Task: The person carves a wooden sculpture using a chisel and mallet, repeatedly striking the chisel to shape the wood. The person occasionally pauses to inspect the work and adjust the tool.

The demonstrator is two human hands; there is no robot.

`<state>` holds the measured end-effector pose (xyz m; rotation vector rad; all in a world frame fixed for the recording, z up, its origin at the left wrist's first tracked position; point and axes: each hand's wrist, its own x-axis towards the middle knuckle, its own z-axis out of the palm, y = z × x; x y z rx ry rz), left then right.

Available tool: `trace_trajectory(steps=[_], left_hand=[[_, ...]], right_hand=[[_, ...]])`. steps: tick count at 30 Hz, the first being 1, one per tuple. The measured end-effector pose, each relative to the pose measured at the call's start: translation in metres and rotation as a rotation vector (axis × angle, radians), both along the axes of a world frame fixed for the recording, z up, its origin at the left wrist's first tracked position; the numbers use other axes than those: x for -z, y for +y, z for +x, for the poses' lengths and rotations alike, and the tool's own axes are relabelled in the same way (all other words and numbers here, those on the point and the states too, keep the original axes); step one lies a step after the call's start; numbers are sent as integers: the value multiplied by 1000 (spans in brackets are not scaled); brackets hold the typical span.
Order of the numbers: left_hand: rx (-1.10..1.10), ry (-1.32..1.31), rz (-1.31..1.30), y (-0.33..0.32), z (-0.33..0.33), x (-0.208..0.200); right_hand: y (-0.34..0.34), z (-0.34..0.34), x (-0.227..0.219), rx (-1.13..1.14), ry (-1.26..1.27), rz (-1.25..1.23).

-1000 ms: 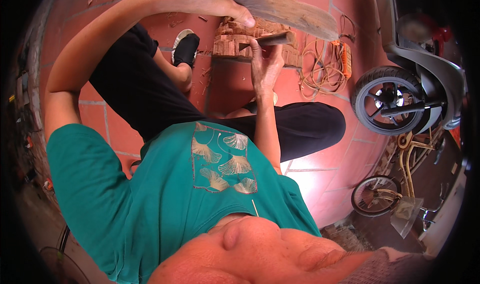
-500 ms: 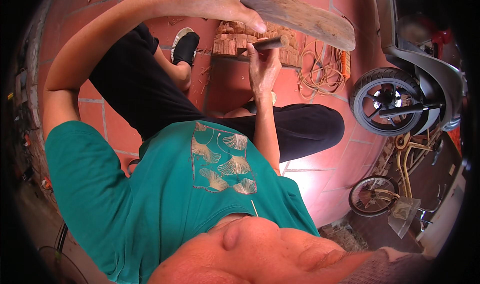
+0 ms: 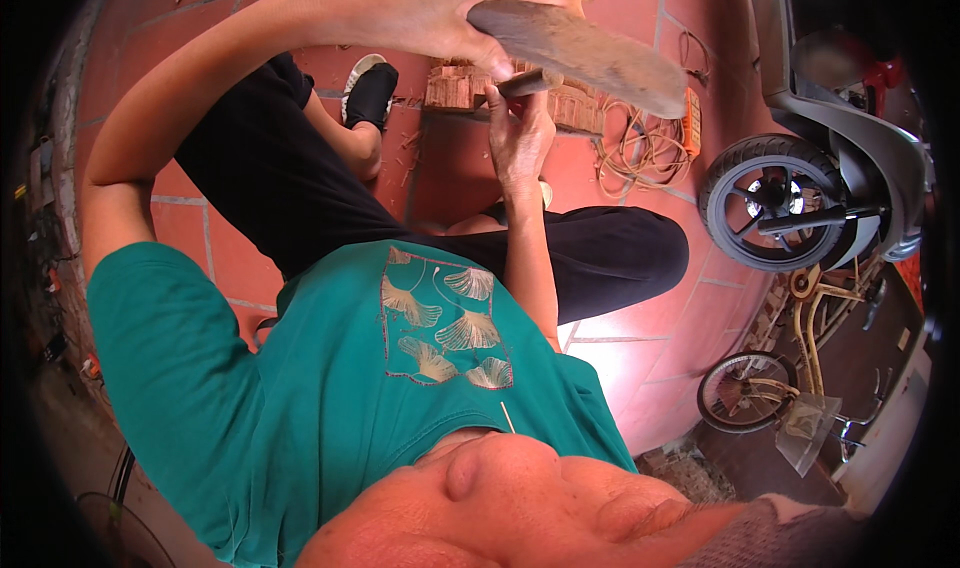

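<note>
While the left hand (image 3: pixel 420 8) wraps shut around the thick end of a long grey wooden slab (image 3: pixel 590 53), that slab juts out level over the red tiled floor (image 3: pixel 450 168), its free tip reaching toward the scooter wheel (image 3: pixel 765 203) but stopping well short of it. Right beneath the slab's lower edge, the right hand (image 3: pixel 520 133) is closed on a short dark tool (image 3: pixel 525 83), whose end meets the underside of the slab close to the left hand's fingers. Below the slab, between the two knees in black trousers (image 3: pixel 600 253), a bare patch of tile lies open. Just behind the slab sits a low stack of small wooden pieces (image 3: pixel 460 88), and to the slab's far side a loose tangle of cord (image 3: pixel 645 153) spreads over the tiles near an orange box (image 3: pixel 692 118). A black shoe (image 3: pixel 372 93) rests left of the stack. Beyond the slab's tip the scooter crowds the edge of the tiled area, with a yellow bicycle (image 3: pixel 800 368) parked lower down, well clear of both hands.
</note>
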<state>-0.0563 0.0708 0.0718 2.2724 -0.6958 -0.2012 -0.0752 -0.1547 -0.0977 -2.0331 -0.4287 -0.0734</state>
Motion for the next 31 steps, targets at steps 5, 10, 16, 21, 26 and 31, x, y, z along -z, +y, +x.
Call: trace_trajectory(steps=[5,10,16,21,26,31], left_hand=[[7,229,28,-4,0,-3],[15,27,63,0,4,4],[-34,30,-21,-3,-2,33],[2,77,100,-2,5,-2],[-61,-206,-218,-3,-2,38],[54,131,125,2,6,7]], right_hand=[[0,0,2,19,-3,4],[0,1,9,17,-34,-11],[-1,3,9,-4,-89,-19],[-2,1,7,38,-49,-21],[1,1,5,9,-43,-19],[0,2,2,24,-59,-35]])
